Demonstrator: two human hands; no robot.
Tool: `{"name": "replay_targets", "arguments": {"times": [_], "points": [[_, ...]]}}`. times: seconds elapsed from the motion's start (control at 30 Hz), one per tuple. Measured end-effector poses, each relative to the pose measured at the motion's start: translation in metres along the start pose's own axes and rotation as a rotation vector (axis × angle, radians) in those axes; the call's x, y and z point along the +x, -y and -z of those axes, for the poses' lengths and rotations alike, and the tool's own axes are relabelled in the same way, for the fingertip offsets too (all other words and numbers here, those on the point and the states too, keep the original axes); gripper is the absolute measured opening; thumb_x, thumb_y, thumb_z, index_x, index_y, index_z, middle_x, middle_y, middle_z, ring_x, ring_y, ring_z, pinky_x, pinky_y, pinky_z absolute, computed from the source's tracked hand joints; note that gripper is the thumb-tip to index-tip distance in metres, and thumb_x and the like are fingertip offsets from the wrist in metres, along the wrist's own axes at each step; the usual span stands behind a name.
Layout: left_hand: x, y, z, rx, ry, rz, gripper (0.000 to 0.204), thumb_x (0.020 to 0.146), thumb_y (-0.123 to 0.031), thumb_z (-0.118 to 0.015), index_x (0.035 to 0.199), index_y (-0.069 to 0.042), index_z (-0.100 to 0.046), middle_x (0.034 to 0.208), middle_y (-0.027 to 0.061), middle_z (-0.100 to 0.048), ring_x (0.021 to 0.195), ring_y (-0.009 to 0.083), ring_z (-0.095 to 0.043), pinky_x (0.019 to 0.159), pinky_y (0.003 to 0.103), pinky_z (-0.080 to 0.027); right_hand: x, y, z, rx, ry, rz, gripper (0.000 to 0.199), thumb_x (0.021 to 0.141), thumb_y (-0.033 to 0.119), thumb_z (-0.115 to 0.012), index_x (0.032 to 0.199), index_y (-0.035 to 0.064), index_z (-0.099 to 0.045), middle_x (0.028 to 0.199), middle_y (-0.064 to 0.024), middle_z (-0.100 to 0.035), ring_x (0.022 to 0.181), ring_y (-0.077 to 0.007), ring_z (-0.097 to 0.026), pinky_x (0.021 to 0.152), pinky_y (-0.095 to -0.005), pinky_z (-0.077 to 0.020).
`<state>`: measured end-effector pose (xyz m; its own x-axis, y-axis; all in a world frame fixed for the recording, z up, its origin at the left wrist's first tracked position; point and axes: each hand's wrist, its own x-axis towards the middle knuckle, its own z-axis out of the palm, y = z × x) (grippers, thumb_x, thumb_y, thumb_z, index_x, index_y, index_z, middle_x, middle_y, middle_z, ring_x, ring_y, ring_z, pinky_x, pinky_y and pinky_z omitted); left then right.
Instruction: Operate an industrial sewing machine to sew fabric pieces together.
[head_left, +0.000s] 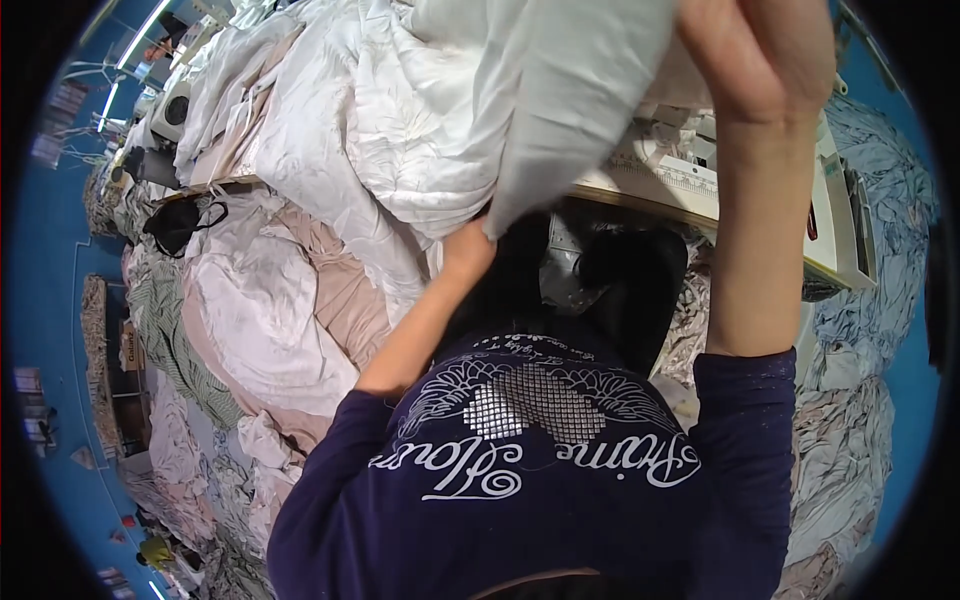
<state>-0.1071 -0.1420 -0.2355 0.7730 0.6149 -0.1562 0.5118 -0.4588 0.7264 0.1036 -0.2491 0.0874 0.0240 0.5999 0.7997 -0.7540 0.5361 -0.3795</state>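
Note:
A large white, satiny cloth (420, 120) lies in loose folds over the table, and one smooth panel of it is lifted at the top centre. My left hand (468, 250) is at the cloth's lower edge, where the folds gather into it; the fingers are mostly covered by the fabric. My right hand (760, 60) is raised high at the upper right, beside the lifted panel. Its fingers run past the picture's upper edge, so their grip is hidden. Between my hands the panel slopes down from right to left.
The table edge (650, 200) with a ruler strip (675, 172) runs below the cloth. White and pink fabric (270, 300) hangs at the left, near a black bag-like item (178, 225). Crumpled cloth heaps (840, 470) lie at the right. A dark chair-like shape (640, 280) stands under the table.

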Motion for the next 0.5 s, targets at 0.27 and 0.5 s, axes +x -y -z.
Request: {"name": "replay_targets", "arguments": {"times": [0.27, 0.5], "points": [[-0.032, -0.151, 0.179, -1.15, 0.072, -0.344, 0.026, 0.091, -0.009, -0.041, 0.109, 0.004, -0.055, 0.098, 0.0107, -0.063, 0.084, 0.0178, -0.063, 0.073, 0.029, -0.052, -0.116, -0.06, 0.032, -0.795, 0.011, -1.06, 0.028, 0.085, 0.024, -0.062, 0.098, 0.0002, -0.058, 0.086, -0.0105, -0.066, 0.082, -0.0176, -0.064, 0.073, -0.0268, -0.052], [-0.037, -0.272, 0.267, -1.011, 0.276, -0.71, 0.036, 0.097, -0.022, -0.035, 0.106, 0.009, -0.053, 0.101, 0.0211, -0.061, 0.095, 0.0277, -0.062, 0.085, 0.037, -0.051, -0.181, -0.186, 0.065, -1.418, -0.255, -0.626, 0.063, 0.072, 0.027, -0.075, 0.117, -0.006, -0.046, 0.109, -0.0229, -0.057, 0.099, -0.0319, -0.057, 0.086, -0.0362, -0.0446]]}}
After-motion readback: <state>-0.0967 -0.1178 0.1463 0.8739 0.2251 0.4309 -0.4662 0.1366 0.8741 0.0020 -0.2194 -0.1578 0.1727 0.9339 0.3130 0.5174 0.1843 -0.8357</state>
